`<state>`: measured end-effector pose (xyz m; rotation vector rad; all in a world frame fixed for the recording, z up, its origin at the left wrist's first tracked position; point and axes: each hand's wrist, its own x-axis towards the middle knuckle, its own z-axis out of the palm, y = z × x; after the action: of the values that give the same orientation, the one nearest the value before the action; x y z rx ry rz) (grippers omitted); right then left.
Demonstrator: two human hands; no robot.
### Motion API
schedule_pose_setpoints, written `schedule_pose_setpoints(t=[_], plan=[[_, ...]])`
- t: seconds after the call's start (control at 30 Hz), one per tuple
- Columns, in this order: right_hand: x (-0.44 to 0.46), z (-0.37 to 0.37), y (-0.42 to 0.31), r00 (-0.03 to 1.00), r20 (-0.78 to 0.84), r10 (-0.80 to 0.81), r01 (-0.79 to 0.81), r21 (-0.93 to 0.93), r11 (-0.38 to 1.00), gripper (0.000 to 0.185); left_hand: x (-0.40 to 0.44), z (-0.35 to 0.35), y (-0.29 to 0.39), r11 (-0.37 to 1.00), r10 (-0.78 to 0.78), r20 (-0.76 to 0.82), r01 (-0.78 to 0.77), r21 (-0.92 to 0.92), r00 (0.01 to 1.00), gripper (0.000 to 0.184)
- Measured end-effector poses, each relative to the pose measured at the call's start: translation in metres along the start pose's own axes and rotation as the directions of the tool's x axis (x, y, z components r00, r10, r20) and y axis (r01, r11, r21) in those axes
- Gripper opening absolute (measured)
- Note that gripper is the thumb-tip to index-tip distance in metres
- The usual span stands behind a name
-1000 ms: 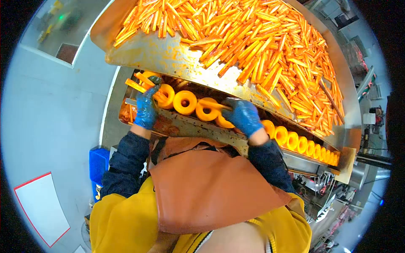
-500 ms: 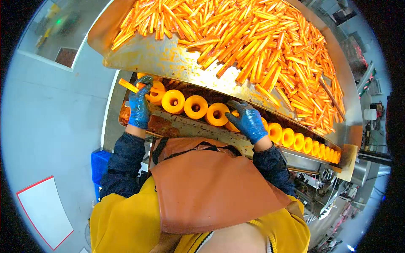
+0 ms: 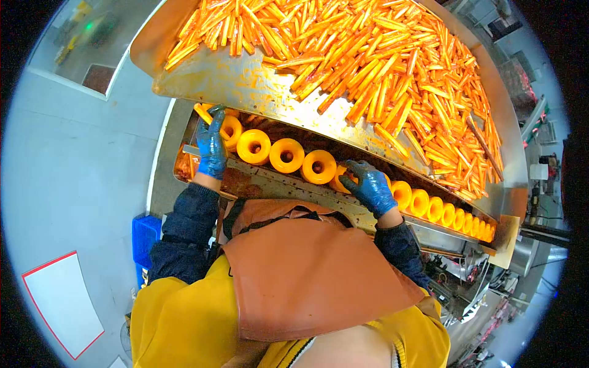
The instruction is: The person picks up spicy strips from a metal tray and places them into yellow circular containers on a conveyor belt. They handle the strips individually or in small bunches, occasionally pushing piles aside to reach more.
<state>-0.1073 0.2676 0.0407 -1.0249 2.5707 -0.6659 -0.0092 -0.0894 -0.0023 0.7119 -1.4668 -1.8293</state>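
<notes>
My left hand (image 3: 211, 147), in a blue glove, grips an orange sauce-coated food stick (image 3: 202, 114) beside the leftmost yellow funnel-shaped cups. The stick slants behind the fingers towards a cup (image 3: 231, 130). Over another yellow cup (image 3: 339, 181), farther right in the row, is my gloved right hand (image 3: 370, 187). Its fingers are bent, with thumb and forefinger apart at the cup's mouth, and no stick shows between them. Between my hands, several cups have dark central holes, such as this yellow cup (image 3: 286, 155).
Beyond the cups, a metal tray (image 3: 215, 76) bears a big heap of similar orange sticks (image 3: 392, 80). The cup row curves off right beneath the tray's lip. A metal ledge (image 3: 288, 184) runs along my side. Reddish scraps (image 3: 186, 164) lie at the left end, and a blue bin (image 3: 146, 239) stands below.
The stick in my left hand has turned from nearly level to a steeper slant, its outer end drawn in. My right hand has shifted slightly right and down, its fingers more bent.
</notes>
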Motion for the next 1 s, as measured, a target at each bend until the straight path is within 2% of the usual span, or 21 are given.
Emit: schedule_pose_setpoints(t=[0.07, 0.13, 0.2, 0.27, 0.3, 0.33, 0.37, 0.4, 0.43, 0.5, 0.53, 0.57, 0.6, 0.63, 0.67, 0.7, 0.73, 0.8, 0.83, 0.9, 1.0], plan=[[-0.001, -0.005, -0.003, 0.997, 0.07, 0.035, -0.038, 0.032, 0.999, 0.036, 0.001, 0.001, -0.003, 1.0, 0.008, 0.0, -0.008, 0.005, 1.0, 0.026], [-0.002, -0.002, 0.002, 0.997, 0.081, 0.016, -0.02, 0.055, 0.998, 0.036, 0.002, 0.0, -0.015, 0.994, 0.073, -0.055, -0.069, 0.081, 0.996, 0.024], [-0.003, -0.004, 0.005, 0.996, 0.088, 0.002, -0.009, 0.079, 0.997, 0.035, 0.0, -0.014, -0.025, 0.991, 0.068, -0.023, -0.065, 0.113, 0.997, 0.023], [0.0, -0.016, 0.006, 0.994, 0.108, -0.028, 0.028, 0.002, 1.0, 0.032, -0.004, -0.021, -0.028, 0.946, 0.17, 0.085, -0.186, 0.267, 0.982, 0.023], [0.003, -0.024, 0.008, 0.995, 0.098, -0.015, 0.015, -0.002, 1.0, 0.032, 0.001, -0.026, -0.032, 0.839, 0.285, 0.141, -0.318, 0.442, 0.948, 0.026], [0.006, -0.032, 0.011, 0.998, -0.057, -0.004, 0.008, 0.071, 0.997, 0.028, -0.004, -0.017, -0.018, 0.693, 0.377, 0.166, -0.396, 0.602, 0.911, 0.029], [0.012, -0.039, 0.016, 0.978, -0.21, 0.013, 0.017, 0.141, 0.99, 0.025, -0.004, -0.006, -0.007, 0.638, 0.415, 0.22, -0.455, 0.622, 0.883, 0.032], [0.019, -0.043, 0.026, 0.928, -0.34, 0.152, -0.05, 0.291, 0.955, 0.02, -0.003, 0.005, 0.003, 0.576, 0.451, 0.273, -0.511, 0.638, 0.85, 0.034], [0.03, -0.053, 0.042, 0.872, -0.46, 0.169, -0.133, 0.11, 0.985, 0.022, 0.0, 0.02, 0.012, 0.579, 0.453, 0.281, -0.519, 0.629, 0.846, 0.034], [0.054, -0.07, 0.074, 0.8, -0.553, 0.232, -0.307, -0.046, 0.951, 0.029, 0.01, 0.057, 0.024, 0.602, 0.362, 0.525, -0.623, 0.499, 0.77, 0.035], [0.065, -0.074, 0.091, 0.787, -0.57, 0.235, -0.414, -0.207, 0.886, 0.039, 0.017, 0.076, 0.023, 0.554, 0.329, 0.589, -0.656, 0.513, 0.738, 0.036], [0.081, -0.086, 0.091, 0.78, -0.469, 0.413, -0.557, -0.221, 0.801, 0.054, 0.026, 0.098, 0.021, 0.503, 0.291, 0.647, -0.688, 0.523, 0.704, 0.037], [0.098, -0.086, 0.098, 0.739, -0.444, 0.507, -0.615, -0.136, 0.776, 0.068, 0.04, 0.117, 0.007, 0.5, 0.257, 0.672, -0.69, 0.523, 0.695, 0.04], [0.11, -0.078, 0.101, 0.75, -0.51, 0.421, -0.551, -0.13, 0.825, 0.075, 0.054, 0.139, -0.011, 0.46, 0.226, 0.676, -0.688, 0.56, 0.702, 0.048], [0.128, -0.066, 0.107, 0.742, -0.515, 0.429, -0.56, -0.122, 0.82, 0.085, 0.054, 0.162, -0.013, 0.386, 0.225, 0.673, -0.698, 0.603, 0.705, 0.058], [0.135, -0.064, 0.084, 0.736, -0.508, 0.447, -0.571, -0.112, 0.813, 0.093, 0.055, 0.189, -0.01, 0.389, 0.068, 0.67, -0.638, 0.665, 0.74, 0.072], [0.143, -0.056, 0.072, 0.753, -0.462, 0.47, -0.602, -0.193, 0.775, 0.097, 0.055, 0.21, -0.028, 0.227, 0.044, 0.673, -0.664, 0.713, 0.738, 0.085], [0.149, -0.024, 0.072, 0.727, -0.582, 0.366, -0.597, -0.27, 0.755, 0.088, 0.035, 0.252, -0.03, 0.065, -0.041, 0.666, -0.663, 0.746, 0.745, 0.095], [0.143, -0.024, 0.073, 0.723, -0.585, 0.369, -0.601, -0.269, 0.752, 0.088, 0.023, 0.263, -0.032, 0.1, -0.094, 0.691, -0.683, 0.723, 0.717, 0.099], [0.128, -0.025, 0.078, 0.806, -0.494, 0.325, -0.491, -0.253, 0.834, 0.081, 0.0, 0.274, -0.031, 0.141, -0.156, 0.711, -0.697, 0.703, 0.686, 0.102], [0.103, -0.034, 0.109, 0.858, -0.489, 0.157, -0.246, -0.123, 0.962, 0.066, -0.013, 0.268, -0.028, 0.07, -0.209, 0.723, -0.728, 0.682, 0.658, 0.09]])
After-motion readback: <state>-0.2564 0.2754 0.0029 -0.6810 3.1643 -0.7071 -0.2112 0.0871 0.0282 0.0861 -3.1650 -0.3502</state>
